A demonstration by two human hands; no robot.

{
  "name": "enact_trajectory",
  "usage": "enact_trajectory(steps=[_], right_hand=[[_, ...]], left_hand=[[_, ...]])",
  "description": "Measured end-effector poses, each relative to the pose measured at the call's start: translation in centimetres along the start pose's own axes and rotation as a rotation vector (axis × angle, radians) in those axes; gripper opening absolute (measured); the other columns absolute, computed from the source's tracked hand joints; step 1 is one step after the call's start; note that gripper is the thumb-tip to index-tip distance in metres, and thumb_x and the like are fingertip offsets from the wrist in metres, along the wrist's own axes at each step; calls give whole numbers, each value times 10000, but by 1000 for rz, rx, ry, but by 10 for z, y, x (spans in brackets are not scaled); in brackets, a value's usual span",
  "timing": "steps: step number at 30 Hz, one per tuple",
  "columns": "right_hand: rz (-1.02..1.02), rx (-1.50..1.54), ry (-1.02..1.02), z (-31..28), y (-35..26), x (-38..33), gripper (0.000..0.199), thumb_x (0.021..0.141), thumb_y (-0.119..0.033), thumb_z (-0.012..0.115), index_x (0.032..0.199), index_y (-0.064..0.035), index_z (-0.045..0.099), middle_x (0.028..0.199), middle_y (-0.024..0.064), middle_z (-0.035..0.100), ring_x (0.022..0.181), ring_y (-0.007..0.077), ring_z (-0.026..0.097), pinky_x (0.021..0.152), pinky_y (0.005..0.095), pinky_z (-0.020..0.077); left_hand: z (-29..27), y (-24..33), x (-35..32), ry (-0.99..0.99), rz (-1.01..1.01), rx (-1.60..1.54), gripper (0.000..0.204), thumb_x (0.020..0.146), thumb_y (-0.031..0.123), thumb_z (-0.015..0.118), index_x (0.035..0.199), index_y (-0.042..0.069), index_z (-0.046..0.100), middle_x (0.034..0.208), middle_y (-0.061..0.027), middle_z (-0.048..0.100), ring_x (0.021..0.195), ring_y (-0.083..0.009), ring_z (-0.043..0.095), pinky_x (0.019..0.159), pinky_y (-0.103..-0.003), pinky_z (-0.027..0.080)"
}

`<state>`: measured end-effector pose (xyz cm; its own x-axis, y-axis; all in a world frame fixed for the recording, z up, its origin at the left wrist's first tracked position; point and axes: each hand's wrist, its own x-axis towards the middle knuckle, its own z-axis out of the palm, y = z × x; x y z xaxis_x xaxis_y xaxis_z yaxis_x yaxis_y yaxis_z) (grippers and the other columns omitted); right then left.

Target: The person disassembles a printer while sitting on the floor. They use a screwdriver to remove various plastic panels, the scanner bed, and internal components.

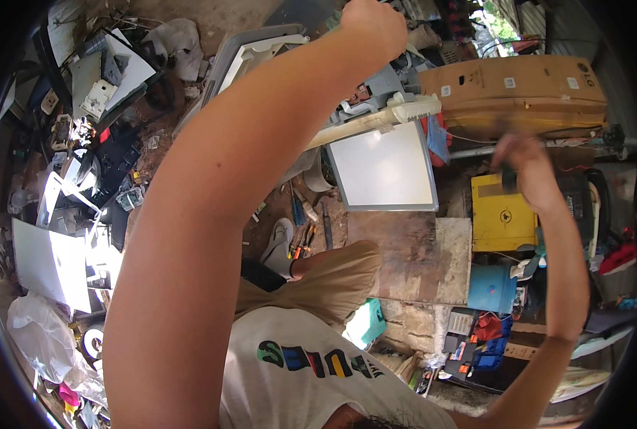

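My left hand (375, 27) is closed at the top edge, above a heap of grey and cream plastic parts (383, 84). Its fingers face away, so whatever they grip is hidden. My right hand (529, 168) is raised on the right, blurred by motion, in front of a yellow case (503, 218). Its fingers are curled, and a dark piece (508, 180) shows beside the palm, too smeared to name. Between the two hands, a white panel with a grey frame (384, 168) leans against a long cream plastic strip (375, 120).
A long cardboard box (515, 93) lies at the far right. Screwdrivers and other hand tools (304, 239) lie on the ground near my foot (279, 243). A worn wooden board (404, 247) and a blue bucket (490, 287) are nearer. Scrap electronics (111, 154) crowd the left.
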<state>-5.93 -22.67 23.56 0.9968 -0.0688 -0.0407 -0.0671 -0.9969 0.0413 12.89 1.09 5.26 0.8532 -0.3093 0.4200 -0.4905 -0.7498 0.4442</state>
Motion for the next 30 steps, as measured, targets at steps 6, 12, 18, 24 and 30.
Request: enact_trajectory(steps=[6, 12, 18, 24, 30], right_hand=[[362, 569, 14, -62, -7, -18, 311, 964, -224, 623, 1204, -25, 611, 748, 22, 611, 617, 115, 609, 476, 243, 481], [-127, 237, 701, -35, -37, 10, 223, 1005, -267, 592, 1039, -53, 644, 810, 34, 643, 712, 121, 617, 622, 238, 480], [445, 631, -354, 0, 14, -12, 208, 1005, -238, 583, 1024, -35, 622, 780, 31, 621, 727, 123, 626, 591, 264, 517], [431, 1156, 151, 76, 30, -30, 266, 959, -362, 669, 947, -106, 600, 742, -1, 576, 683, 122, 603, 565, 263, 496], [597, 1157, 240, 182, 4, 42, 571, 785, -669, 741, 941, -135, 615, 778, 36, 642, 627, 134, 602, 515, 271, 460]], left_hand=[[3, 5, 2, 28, 8, -24, 237, 888, 267, 610, 972, 136, 789, 1001, -103, 763, 937, -230, 745, 762, -364, 584], [-6, 5, -3, -3, 41, 20, 245, 887, 273, 611, 973, 126, 787, 1001, -107, 762, 943, -232, 743, 774, -370, 583], [0, 10, -2, -12, 12, 20, 271, 881, 304, 618, 982, 117, 785, 1021, -110, 759, 980, -238, 733, 821, -376, 572], [-12, 7, 0, -48, 22, 47, 301, 890, 339, 614, 994, 112, 783, 1039, -106, 757, 994, -237, 728, 832, -369, 564], [-1, 20, -15, -30, 92, 33, 270, 923, 292, 593, 1033, 132, 780, 1067, -96, 754, 1010, -231, 725, 805, -367, 565]])
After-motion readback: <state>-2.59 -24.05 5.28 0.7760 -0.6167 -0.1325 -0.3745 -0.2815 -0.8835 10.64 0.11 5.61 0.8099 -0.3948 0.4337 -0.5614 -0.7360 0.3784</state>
